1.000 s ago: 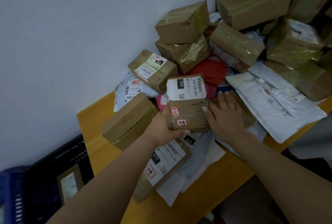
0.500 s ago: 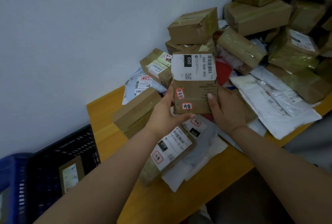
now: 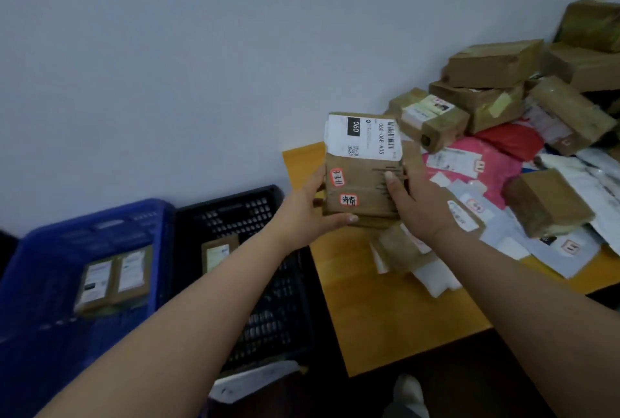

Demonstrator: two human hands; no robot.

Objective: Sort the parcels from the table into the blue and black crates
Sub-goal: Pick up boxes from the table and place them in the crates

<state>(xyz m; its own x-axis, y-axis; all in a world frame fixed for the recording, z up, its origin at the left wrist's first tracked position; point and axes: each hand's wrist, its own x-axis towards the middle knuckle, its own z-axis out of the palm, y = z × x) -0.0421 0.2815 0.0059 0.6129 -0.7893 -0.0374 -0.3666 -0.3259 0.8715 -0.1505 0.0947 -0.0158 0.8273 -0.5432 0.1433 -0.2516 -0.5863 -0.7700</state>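
A flat brown parcel [image 3: 364, 179] with a white "060" label and two red-edged stickers is held upright above the left end of the yellow table [image 3: 385, 323]. My left hand [image 3: 307, 213] grips its lower left edge, thumb across the bottom. My right hand [image 3: 416, 203] grips its right edge. To the left on the floor stand the black crate [image 3: 241, 206], with one brown parcel and a white mailer in it, and the blue crate [image 3: 97, 219], which holds two labelled brown parcels.
Brown taped boxes [image 3: 493, 65] are stacked against the wall at the back right. Pink, red and white mailer bags [image 3: 469, 166] and a loose brown box [image 3: 548, 203] cover the table's right part. A foot [image 3: 407, 394] shows below the table edge.
Both hands have lifted the brown parcel off the pile and carried it left toward the table's end. The view has swung left, bringing both crates into sight.
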